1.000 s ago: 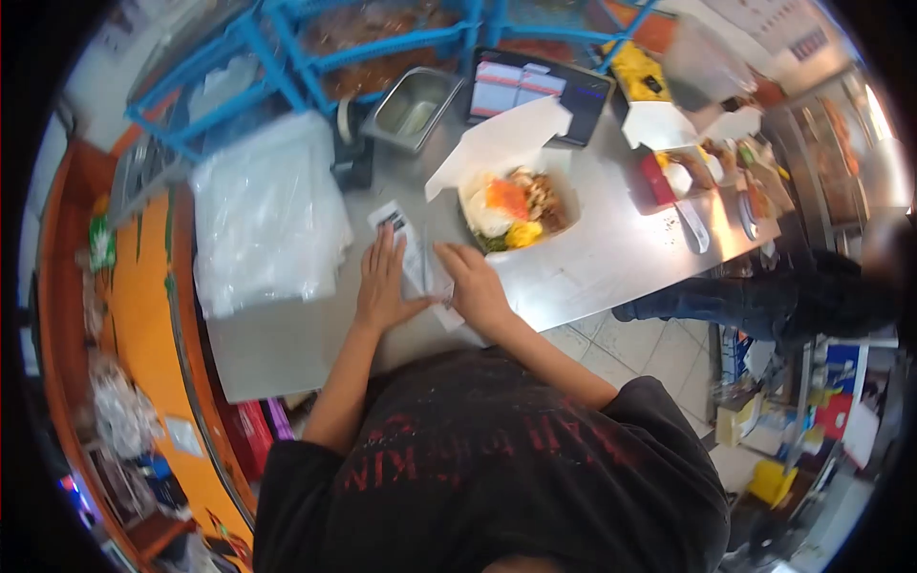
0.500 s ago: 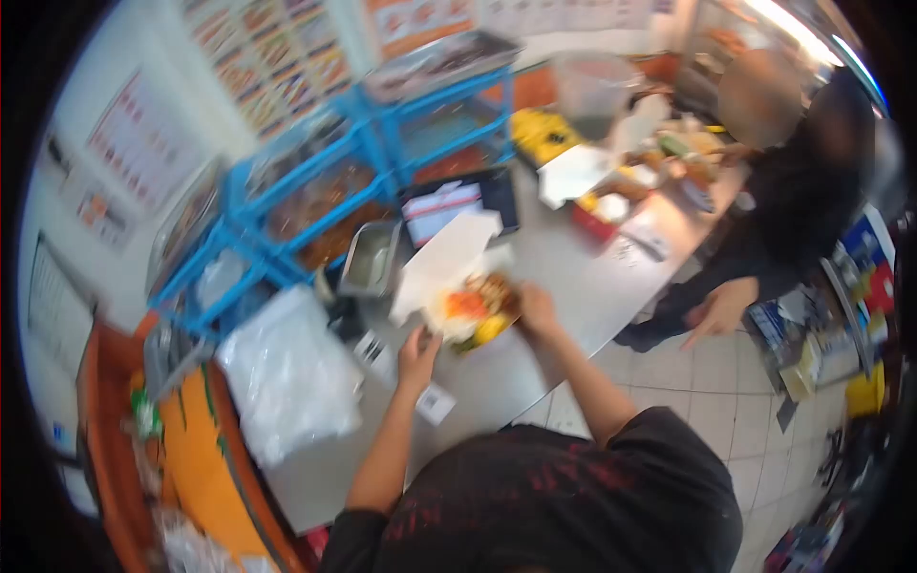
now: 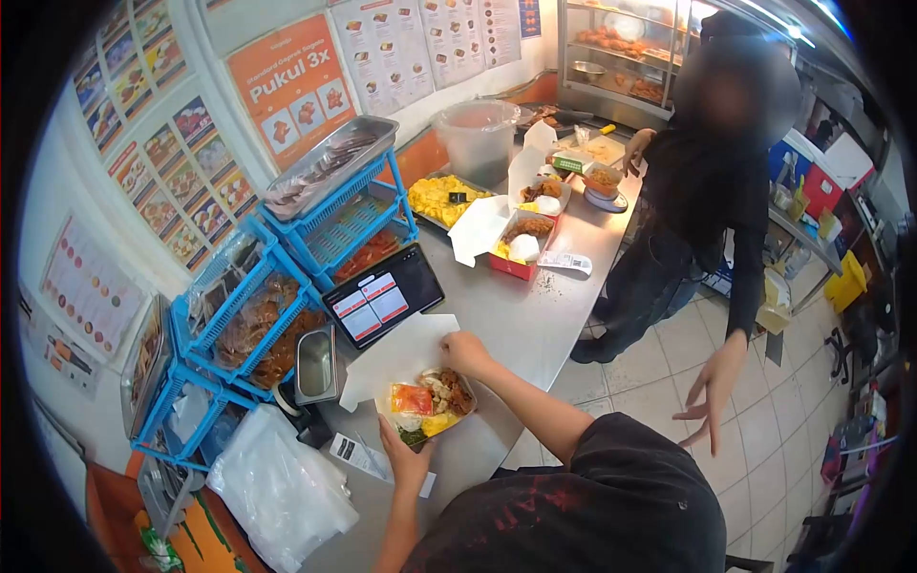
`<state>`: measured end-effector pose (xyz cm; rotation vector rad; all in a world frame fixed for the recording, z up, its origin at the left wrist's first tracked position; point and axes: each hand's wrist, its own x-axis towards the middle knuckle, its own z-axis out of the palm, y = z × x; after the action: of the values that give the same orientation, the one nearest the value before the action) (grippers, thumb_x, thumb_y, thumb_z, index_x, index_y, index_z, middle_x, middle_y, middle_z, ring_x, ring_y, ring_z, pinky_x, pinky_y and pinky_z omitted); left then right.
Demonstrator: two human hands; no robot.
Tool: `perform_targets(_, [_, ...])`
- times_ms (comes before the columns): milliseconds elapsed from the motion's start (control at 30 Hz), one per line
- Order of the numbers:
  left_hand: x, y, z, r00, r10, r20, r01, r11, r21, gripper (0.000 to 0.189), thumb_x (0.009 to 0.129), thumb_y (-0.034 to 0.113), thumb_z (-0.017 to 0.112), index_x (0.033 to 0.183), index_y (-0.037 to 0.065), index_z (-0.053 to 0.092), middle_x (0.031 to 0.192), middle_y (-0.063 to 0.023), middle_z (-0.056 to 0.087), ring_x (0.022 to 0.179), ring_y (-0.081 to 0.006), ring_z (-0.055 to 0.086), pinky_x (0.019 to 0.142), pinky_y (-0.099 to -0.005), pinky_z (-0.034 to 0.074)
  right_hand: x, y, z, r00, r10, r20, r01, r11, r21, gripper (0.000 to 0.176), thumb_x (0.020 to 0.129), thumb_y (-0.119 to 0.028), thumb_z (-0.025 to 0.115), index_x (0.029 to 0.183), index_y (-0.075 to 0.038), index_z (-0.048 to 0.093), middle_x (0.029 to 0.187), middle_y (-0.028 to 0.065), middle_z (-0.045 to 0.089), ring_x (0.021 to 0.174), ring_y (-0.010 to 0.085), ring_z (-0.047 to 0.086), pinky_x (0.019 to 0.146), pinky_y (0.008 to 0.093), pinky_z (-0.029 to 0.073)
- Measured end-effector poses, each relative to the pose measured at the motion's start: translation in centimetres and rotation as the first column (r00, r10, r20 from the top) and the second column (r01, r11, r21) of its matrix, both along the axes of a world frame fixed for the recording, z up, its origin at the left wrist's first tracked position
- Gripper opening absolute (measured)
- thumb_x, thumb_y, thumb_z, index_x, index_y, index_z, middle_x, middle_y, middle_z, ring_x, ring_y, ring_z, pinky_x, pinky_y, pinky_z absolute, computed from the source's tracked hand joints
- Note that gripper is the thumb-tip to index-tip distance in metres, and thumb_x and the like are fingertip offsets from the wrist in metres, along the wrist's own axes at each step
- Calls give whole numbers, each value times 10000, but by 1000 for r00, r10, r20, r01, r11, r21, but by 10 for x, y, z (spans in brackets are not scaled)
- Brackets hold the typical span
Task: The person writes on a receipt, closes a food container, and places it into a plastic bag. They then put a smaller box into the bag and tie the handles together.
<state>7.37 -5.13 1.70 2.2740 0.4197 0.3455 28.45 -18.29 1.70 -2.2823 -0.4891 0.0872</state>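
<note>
An open paper takeaway box (image 3: 468, 409) stands before me on the metal table, its white lid (image 3: 396, 358) raised at the back. Inside are brown fried pieces (image 3: 446, 390), a red sauce packet (image 3: 411, 398), yellow food (image 3: 440, 422) and some greens (image 3: 413, 436). My left hand (image 3: 405, 456) grips the box's near left side, the fingers partly hidden beneath it. At the far right corner, my right hand (image 3: 465, 354) is closed against the lid's edge, its fingertips partly out of sight. Behind the box leans a tablet (image 3: 384, 296).
Further along the table (image 3: 516, 329) are a red box with food (image 3: 516, 269), a tray of yellow food (image 3: 449, 199) and a clear bucket (image 3: 476, 143). Blue racks (image 3: 250, 329), a metal container (image 3: 316, 365) and plastic bags (image 3: 282, 487) line the left. A co-worker (image 3: 707, 181) stands right.
The camera view has shifted and sharpened. My right hand has moved from the box's right side to its far corner by the lid. My left hand stays at the box.
</note>
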Motion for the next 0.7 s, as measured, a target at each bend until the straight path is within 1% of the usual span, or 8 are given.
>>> perform_targets(67, [2, -3, -2, 999, -5, 51, 7, 999, -44, 1095, 624, 79, 777, 1400, 0, 8, 1400, -257, 175, 1302, -391, 203, 1078, -418, 189, 8, 8, -7, 999, -33, 11, 34, 998, -56, 147, 691, -83, 547, 761, -11, 653, 855, 206, 628, 781, 345, 612, 706, 400, 488])
perform_targets(167, [1, -10, -1, 999, 50, 2, -50, 996, -73, 1087, 635, 65, 764, 1400, 0, -5, 1398, -264, 164, 1306, -391, 191, 1074, -428, 191, 13, 18, -10, 1000, -15, 5, 15, 997, -75, 141, 702, -79, 537, 758, -12, 648, 842, 205, 628, 768, 353, 618, 697, 419, 491])
perform_targets(267, [3, -12, 1, 999, 32, 11, -32, 999, -27, 1091, 640, 61, 761, 1400, 1, -19, 1394, -271, 159, 1303, -400, 189, 1069, -436, 197, -1, 21, 14, 990, -124, -66, 113, 983, -142, 144, 699, -61, 533, 779, -13, 643, 830, 208, 626, 781, 363, 617, 705, 432, 494])
perform_targets(333, [4, -13, 2, 998, 65, -17, -66, 993, -97, 1079, 659, 82, 751, 1395, -13, -33, 1410, -289, 115, 1312, -414, 155, 1078, -453, 164, -9, 18, 26, 997, -72, 0, 70, 966, -250, 169, 694, -52, 535, 821, -22, 641, 826, 201, 629, 797, 366, 616, 714, 439, 497])
perform_targets(467, [4, -16, 2, 997, 77, -9, -77, 992, -103, 1076, 663, 77, 745, 1394, -15, -39, 1406, -292, 116, 1311, -417, 152, 1079, -461, 155, -24, 2, 29, 999, 42, -15, -44, 952, -304, 168, 702, -59, 530, 831, -24, 631, 814, 187, 629, 789, 352, 618, 693, 438, 496])
perform_targets(567, [4, -16, -6, 996, 88, 22, -85, 990, -115, 1084, 670, 65, 740, 1395, -8, -63, 1407, -297, 107, 1316, -420, 137, 1080, -466, 142, -35, -4, 21, 1000, 1, 3, 0, 982, -190, 149, 698, -49, 524, 808, -19, 619, 800, 177, 628, 765, 348, 615, 660, 444, 486])
perform_targets(667, [2, -17, -2, 994, 98, 56, -91, 989, -118, 1014, 663, 93, 733, 1378, -38, 27, 1367, -285, 170, 1286, -425, 181, 1067, -473, 152, -42, -7, 8, 998, -63, -7, 63, 995, -76, 111, 725, -91, 556, 787, -7, 595, 776, 181, 618, 745, 343, 603, 651, 430, 475])
perform_targets(700, [1, -16, -4, 988, 149, 40, -147, 987, -63, 948, 664, 98, 717, 1352, -51, 82, 1330, -269, 211, 1252, -412, 225, 1050, -467, 180, -40, -11, -4, 994, -67, -85, 69, 997, 17, 135, 748, -129, 573, 800, -5, 585, 775, 178, 615, 745, 330, 600, 662, 414, 473])
